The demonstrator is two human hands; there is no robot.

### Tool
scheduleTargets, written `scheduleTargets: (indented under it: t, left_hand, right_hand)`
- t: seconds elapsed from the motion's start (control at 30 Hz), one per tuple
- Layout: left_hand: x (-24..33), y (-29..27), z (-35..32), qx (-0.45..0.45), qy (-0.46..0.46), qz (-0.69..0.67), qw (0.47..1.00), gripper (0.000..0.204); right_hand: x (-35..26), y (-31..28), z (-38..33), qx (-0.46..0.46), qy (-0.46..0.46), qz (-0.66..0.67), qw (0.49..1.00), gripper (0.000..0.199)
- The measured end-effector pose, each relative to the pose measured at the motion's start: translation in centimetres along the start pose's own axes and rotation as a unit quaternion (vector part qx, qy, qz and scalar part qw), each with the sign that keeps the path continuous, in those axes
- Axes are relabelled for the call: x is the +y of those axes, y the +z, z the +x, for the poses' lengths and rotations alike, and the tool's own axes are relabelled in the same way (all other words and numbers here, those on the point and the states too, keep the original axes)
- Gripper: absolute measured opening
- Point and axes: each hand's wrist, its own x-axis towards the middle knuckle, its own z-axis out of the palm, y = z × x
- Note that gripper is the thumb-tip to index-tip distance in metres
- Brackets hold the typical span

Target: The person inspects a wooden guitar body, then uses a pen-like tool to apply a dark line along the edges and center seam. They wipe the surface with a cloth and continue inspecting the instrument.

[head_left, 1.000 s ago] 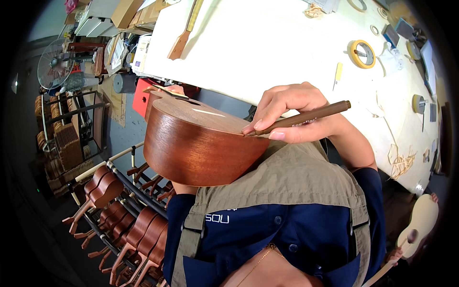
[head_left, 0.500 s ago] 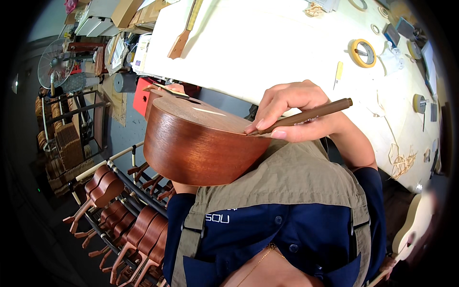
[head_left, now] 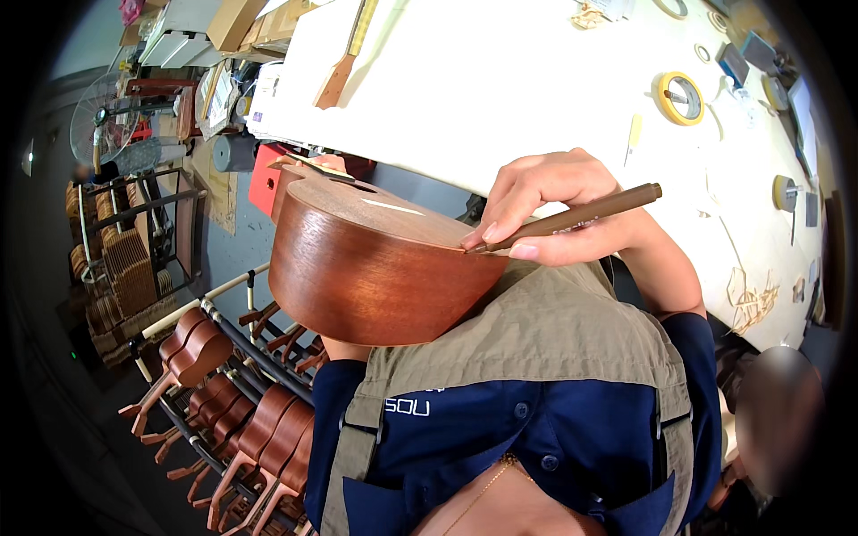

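A reddish-brown wooden ukulele [head_left: 375, 277] lies tilted against my apron, its curved side toward me and its neck pointing away to the far left. My right hand [head_left: 559, 210] pinches a brown marker pen [head_left: 599, 210] between thumb and fingers. The pen's tip touches the edge where the ukulele's top meets its side, and my fingertips rest near it. At the far end of the body, my left hand [head_left: 332, 163] is wrapped round the neck; only some fingers show over it. A pale strip [head_left: 393, 206], perhaps the bridge spot, marks the top.
A white worktable [head_left: 500, 80] spans the far side, bearing a yellow tape roll [head_left: 681, 98], a small knife [head_left: 634, 138] and a loose neck [head_left: 335, 82]. Racks of ukulele bodies [head_left: 268, 438] stand at left, beside a fan [head_left: 103, 116]. Another person [head_left: 776, 420] is at right.
My hands, the pen and the ukulele have barely moved; the pen tip stays on the edge. At the right, another person has come into view beside the table.
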Motion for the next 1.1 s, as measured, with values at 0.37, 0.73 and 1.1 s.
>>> scheduleTargets:
  t: [0.37,0.73,1.1]
  left_hand:
    - [0.4,1.8,2.7,-0.026,0.006,-0.013,1.000,0.022]
    - [0.5,2.8,4.4,-0.040,0.011,-0.024,0.999,0.022]
    - [0.8,3.5,5.5,-0.050,0.014,-0.029,0.998,0.022]
  right_hand:
    - [-0.2,0.1,0.2,0.008,0.008,0.006,1.000,0.013]
    - [-0.1,0.1,0.3,0.012,-0.001,0.004,1.000,0.013]
    - [0.0,0.1,0.3,0.013,-0.003,0.004,1.000,0.013]
